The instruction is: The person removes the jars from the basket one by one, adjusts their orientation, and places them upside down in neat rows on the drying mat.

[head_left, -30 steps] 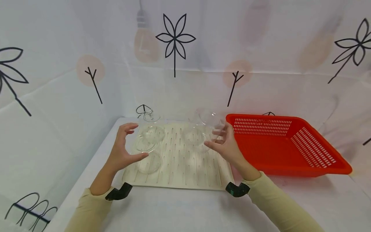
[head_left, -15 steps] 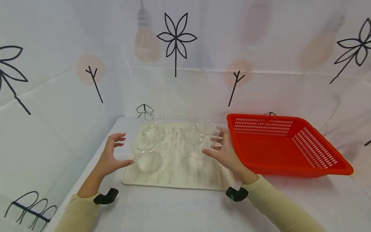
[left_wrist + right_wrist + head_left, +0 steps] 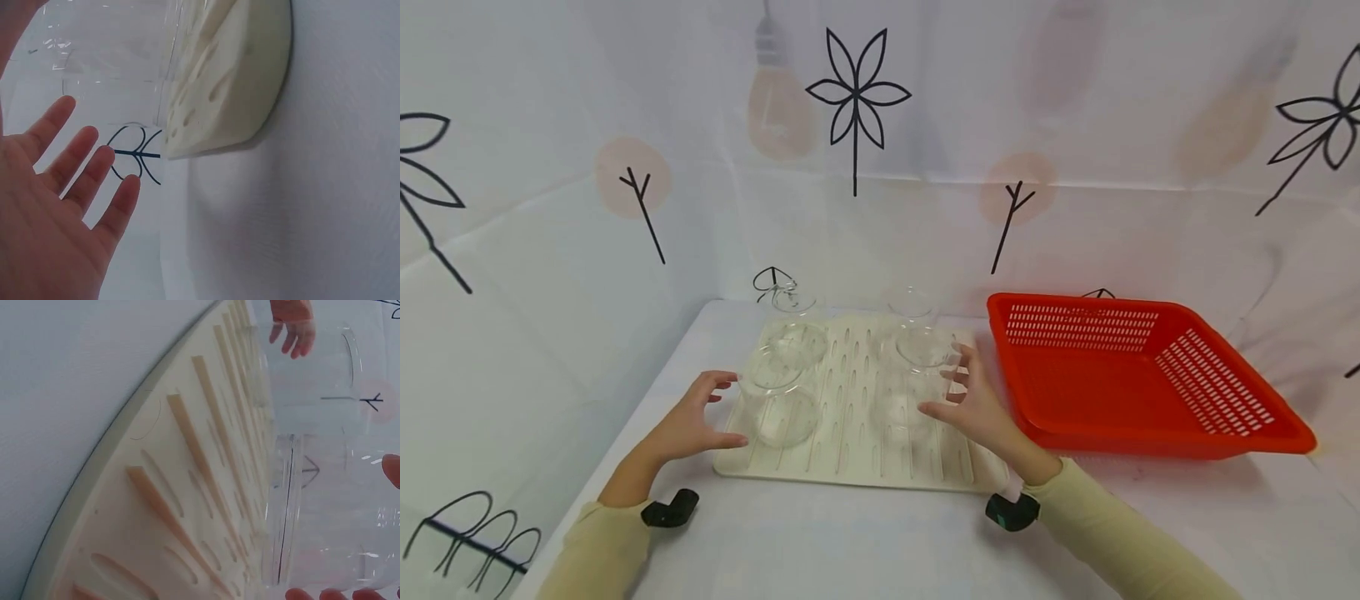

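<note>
Head view | left hand (image 3: pixel 688 425) spread, empty | right hand (image 3: pixel 973 408) fingers touching clear glass beaker (image 3: pixel 917 379) | ribbed cream mat (image 3: pixel 857 442)

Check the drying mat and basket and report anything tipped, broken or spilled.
Nothing stands out. The clear glass jars stand upright on the cream drying mat, the red basket sits level beside it, and no spill shows.
</note>
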`<state>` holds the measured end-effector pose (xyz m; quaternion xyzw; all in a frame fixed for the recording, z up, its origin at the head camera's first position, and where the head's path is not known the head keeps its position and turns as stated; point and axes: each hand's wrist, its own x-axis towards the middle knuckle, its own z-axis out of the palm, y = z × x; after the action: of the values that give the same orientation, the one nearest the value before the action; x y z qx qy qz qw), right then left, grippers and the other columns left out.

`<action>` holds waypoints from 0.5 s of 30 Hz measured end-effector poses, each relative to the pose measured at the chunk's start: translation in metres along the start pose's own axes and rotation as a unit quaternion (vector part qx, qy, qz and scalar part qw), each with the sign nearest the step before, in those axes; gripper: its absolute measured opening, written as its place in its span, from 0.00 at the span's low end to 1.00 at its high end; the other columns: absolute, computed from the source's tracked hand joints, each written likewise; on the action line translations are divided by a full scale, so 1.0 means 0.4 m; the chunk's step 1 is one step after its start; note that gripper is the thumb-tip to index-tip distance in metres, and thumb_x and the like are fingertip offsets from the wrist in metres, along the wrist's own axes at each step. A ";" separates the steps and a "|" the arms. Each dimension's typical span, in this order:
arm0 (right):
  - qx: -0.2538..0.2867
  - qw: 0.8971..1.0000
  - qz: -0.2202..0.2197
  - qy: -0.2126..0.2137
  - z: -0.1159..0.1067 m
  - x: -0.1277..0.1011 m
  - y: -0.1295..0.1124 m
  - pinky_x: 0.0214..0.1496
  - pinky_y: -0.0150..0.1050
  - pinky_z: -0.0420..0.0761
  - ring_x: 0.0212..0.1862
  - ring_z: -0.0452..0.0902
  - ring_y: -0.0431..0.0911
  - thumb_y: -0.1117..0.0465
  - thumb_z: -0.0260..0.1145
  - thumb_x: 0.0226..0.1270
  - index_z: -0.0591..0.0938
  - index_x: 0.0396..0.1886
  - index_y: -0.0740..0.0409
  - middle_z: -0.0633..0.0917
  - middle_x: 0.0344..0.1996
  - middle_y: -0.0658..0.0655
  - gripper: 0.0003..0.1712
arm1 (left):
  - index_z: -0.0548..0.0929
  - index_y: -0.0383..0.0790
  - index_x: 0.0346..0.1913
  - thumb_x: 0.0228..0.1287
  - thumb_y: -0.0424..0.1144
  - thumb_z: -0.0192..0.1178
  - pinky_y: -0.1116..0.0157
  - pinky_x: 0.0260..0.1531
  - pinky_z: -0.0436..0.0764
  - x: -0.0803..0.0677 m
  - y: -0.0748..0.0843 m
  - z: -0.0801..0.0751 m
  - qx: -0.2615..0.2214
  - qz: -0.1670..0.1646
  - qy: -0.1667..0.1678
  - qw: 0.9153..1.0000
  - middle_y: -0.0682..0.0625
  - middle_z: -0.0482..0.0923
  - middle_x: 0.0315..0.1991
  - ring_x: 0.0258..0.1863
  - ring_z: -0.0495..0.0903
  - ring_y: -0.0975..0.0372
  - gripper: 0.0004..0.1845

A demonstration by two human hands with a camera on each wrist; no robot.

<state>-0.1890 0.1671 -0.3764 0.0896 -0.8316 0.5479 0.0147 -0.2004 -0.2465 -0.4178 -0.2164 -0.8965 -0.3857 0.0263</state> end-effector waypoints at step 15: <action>-0.012 0.999 0.029 -0.018 0.014 -0.002 0.043 0.54 0.52 0.74 0.59 0.62 0.60 0.67 0.76 0.46 0.49 0.66 0.56 0.60 0.58 0.63 0.55 | 0.71 0.34 0.56 0.31 0.53 0.78 0.40 0.55 0.61 -0.001 -0.047 -0.001 0.080 -0.019 -0.077 0.994 0.35 0.64 0.57 0.59 0.60 0.40 0.46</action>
<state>-0.1908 0.1688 -0.3945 0.0755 -0.8404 0.5365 -0.0150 -0.2079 -0.2583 -0.4303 -0.2260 -0.9276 -0.2956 -0.0333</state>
